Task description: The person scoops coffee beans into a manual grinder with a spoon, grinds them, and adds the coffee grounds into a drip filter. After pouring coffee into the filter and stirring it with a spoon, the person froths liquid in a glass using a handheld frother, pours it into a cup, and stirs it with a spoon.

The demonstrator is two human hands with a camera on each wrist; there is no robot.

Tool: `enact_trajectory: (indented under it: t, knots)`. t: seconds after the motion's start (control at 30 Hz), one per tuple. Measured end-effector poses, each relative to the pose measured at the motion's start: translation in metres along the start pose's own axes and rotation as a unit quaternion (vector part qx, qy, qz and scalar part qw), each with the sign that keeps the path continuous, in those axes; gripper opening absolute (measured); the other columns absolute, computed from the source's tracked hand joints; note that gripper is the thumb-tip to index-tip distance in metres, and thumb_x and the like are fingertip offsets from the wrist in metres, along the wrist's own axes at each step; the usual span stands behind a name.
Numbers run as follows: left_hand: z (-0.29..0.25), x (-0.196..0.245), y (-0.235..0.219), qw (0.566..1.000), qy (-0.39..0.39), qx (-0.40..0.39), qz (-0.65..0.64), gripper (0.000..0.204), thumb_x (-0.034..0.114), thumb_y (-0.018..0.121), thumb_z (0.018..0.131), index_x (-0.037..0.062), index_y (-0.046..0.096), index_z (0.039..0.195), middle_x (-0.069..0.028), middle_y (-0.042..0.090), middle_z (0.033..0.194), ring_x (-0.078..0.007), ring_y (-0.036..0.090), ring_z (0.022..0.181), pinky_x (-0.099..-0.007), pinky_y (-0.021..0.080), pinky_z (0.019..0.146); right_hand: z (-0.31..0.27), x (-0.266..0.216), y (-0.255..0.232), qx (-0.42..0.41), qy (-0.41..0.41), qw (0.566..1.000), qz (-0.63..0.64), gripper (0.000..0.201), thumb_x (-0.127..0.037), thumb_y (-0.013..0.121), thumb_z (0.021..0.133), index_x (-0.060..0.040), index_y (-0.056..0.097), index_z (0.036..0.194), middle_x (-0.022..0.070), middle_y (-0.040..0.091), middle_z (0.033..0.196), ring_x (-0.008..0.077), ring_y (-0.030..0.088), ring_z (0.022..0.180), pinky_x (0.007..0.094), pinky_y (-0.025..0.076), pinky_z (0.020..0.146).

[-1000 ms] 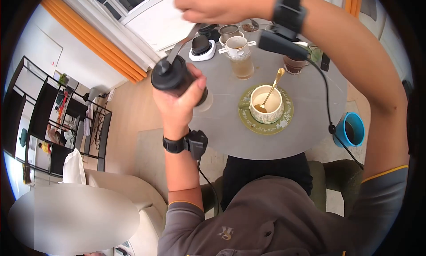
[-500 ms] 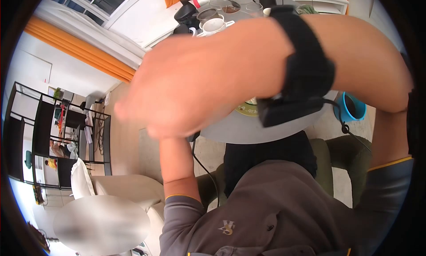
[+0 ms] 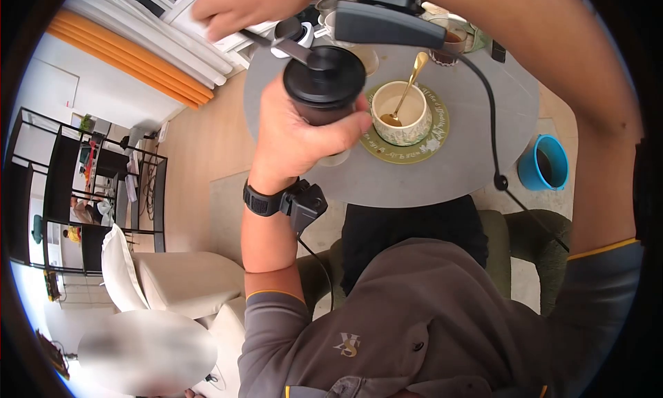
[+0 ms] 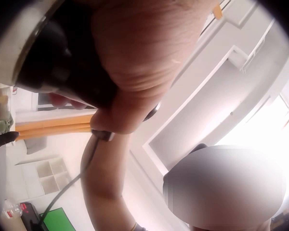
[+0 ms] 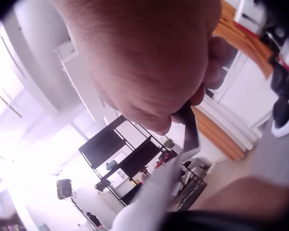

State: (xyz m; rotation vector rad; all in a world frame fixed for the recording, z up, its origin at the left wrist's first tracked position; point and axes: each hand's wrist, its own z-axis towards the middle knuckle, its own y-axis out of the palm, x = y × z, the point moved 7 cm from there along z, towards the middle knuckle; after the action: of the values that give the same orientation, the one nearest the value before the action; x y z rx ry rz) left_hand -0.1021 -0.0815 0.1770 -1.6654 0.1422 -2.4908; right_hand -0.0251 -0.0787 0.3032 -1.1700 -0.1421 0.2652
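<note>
The left hand (image 3: 293, 132) grips the body of a black cylindrical hand grinder (image 3: 324, 84), its thumb across the front; the grinder's dark body (image 4: 62, 53) also shows in the left wrist view. From the lid a metal crank arm (image 3: 293, 49) reaches up and left. At its far end the right hand (image 3: 252, 8) has its fingers curled round the handle, and in the right wrist view this hand (image 5: 154, 62) hides most of the knob. A patterned cup (image 3: 407, 132) with a gold spoon (image 3: 416, 70) stands on a green plate (image 3: 442, 139), right of the grinder.
Behind the grinder on the round grey table (image 3: 414, 187) are a white-based device (image 3: 302, 42), cups and a brown pot (image 3: 447, 47). A blue bucket (image 3: 543, 163) stands right of the table. A cable (image 3: 492, 122) hangs from the right wrist.
The right hand has swept round with the crank, passing low over the left hand, and is now at the upper left. The grinder appears further right in the head view.
</note>
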Motion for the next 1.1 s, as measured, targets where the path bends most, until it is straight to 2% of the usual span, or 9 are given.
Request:
enact_trajectory:
  t: [0.23, 0.3, 0.47, 0.53, 0.57, 0.67, 0.7, 0.8, 1.1]
  knots:
    - [0.010, -0.006, -0.080, 0.981, 0.034, 0.191, -0.004, 0.034, 0.009, 0.075, 0.079, -0.0010, 0.061, 0.108, -0.0105, 0.066, 0.089, -0.0219, 0.067, 0.076, -0.0336, 0.055, 0.072, -0.089, 0.028, -0.012, -0.050, 0.124, 0.991, 0.004, 0.034, -0.029, 0.051, 0.102, 0.0047, 0.058, 0.100, 0.0260, 0.065, 0.087, 0.0428, 0.063, 0.081, 0.0467, 0.050, 0.075]
    - [0.016, -0.017, -0.090, 0.979, 0.025, 0.201, 0.014, 0.028, 0.007, 0.073, 0.080, -0.0010, 0.062, 0.104, -0.0102, 0.067, 0.090, -0.0204, 0.067, 0.075, -0.0320, 0.053, 0.071, -0.089, -0.028, -0.010, -0.156, 0.402, 0.902, 0.037, 0.030, -0.025, 0.049, 0.101, 0.0050, 0.055, 0.102, 0.0274, 0.064, 0.086, 0.0446, 0.063, 0.080, 0.0485, 0.050, 0.076]
    - [0.027, -0.054, -0.075, 0.978, 0.028, 0.156, 0.133, 0.031, 0.014, 0.079, 0.081, 0.0026, 0.068, 0.107, -0.0062, 0.072, 0.093, -0.0131, 0.069, 0.079, -0.0286, 0.054, 0.073, -0.085, -0.106, -0.002, 0.053, 0.048, 0.997, 0.035, 0.015, -0.013, 0.058, 0.089, -0.0026, 0.056, 0.099, 0.0166, 0.062, 0.082, 0.0400, 0.064, 0.079, 0.0489, 0.050, 0.070]
    - [0.021, -0.062, -0.055, 0.973, 0.053, 0.107, 0.198, 0.032, 0.014, 0.077, 0.081, 0.0004, 0.068, 0.109, -0.0067, 0.072, 0.093, -0.0122, 0.067, 0.079, -0.0289, 0.054, 0.075, -0.059, -0.120, -0.001, -0.244, 0.133, 0.943, 0.184, 0.019, -0.014, 0.059, 0.089, -0.0019, 0.055, 0.103, 0.0170, 0.062, 0.085, 0.0399, 0.064, 0.082, 0.0495, 0.050, 0.072]
    - [0.015, -0.064, -0.045, 0.967, 0.068, 0.087, 0.231, 0.033, 0.013, 0.077, 0.081, -0.0006, 0.068, 0.110, -0.0069, 0.072, 0.093, -0.0118, 0.066, 0.080, -0.0290, 0.054, 0.075, -0.060, -0.141, -0.016, 0.035, -0.101, 0.983, 0.147, 0.023, -0.016, 0.060, 0.090, -0.0004, 0.055, 0.106, 0.0177, 0.064, 0.091, 0.0402, 0.064, 0.084, 0.0497, 0.050, 0.072]
    - [0.003, -0.029, 0.000, 0.937, 0.111, 0.038, 0.330, 0.035, 0.012, 0.075, 0.082, -0.0038, 0.069, 0.113, -0.0075, 0.071, 0.094, -0.0104, 0.064, 0.081, -0.0294, 0.053, 0.078, -0.038, -0.105, 0.018, -0.020, -0.068, 0.996, 0.047, 0.023, -0.017, 0.061, 0.092, -0.0010, 0.055, 0.107, 0.0185, 0.064, 0.093, 0.0402, 0.064, 0.086, 0.0501, 0.051, 0.074]
    - [0.000, -0.017, 0.006, 0.972, -0.096, 0.033, 0.211, 0.040, 0.016, 0.080, 0.076, -0.0023, 0.069, 0.110, -0.0042, 0.070, 0.092, -0.0102, 0.063, 0.080, -0.0301, 0.053, 0.078, -0.027, -0.094, 0.012, 0.020, -0.098, 0.995, 0.019, 0.022, -0.020, 0.058, 0.094, 0.0004, 0.055, 0.101, 0.0192, 0.064, 0.086, 0.0377, 0.064, 0.082, 0.0479, 0.050, 0.071]
    - [-0.005, 0.016, 0.006, 0.950, 0.129, 0.013, 0.285, 0.051, 0.016, 0.088, 0.068, 0.0006, 0.065, 0.111, -0.0046, 0.075, 0.092, -0.0161, 0.072, 0.078, -0.0312, 0.057, 0.078, 0.000, -0.037, 0.002, 0.096, -0.169, 0.980, -0.046, 0.021, -0.023, 0.054, 0.098, -0.0016, 0.054, 0.100, 0.0202, 0.063, 0.082, 0.0368, 0.063, 0.078, 0.0465, 0.048, 0.070]
    - [-0.001, -0.001, -0.105, 0.975, 0.012, 0.200, 0.096, 0.033, 0.012, 0.080, 0.072, 0.0003, 0.067, 0.100, -0.0014, 0.067, 0.085, -0.0106, 0.061, 0.076, -0.0292, 0.052, 0.070, -0.103, -0.002, 0.016, -0.085, 0.159, 0.981, -0.070, 0.019, -0.021, 0.051, 0.098, -0.0056, 0.053, 0.108, 0.0188, 0.063, 0.083, 0.0407, 0.063, 0.082, 0.0501, 0.047, 0.073]
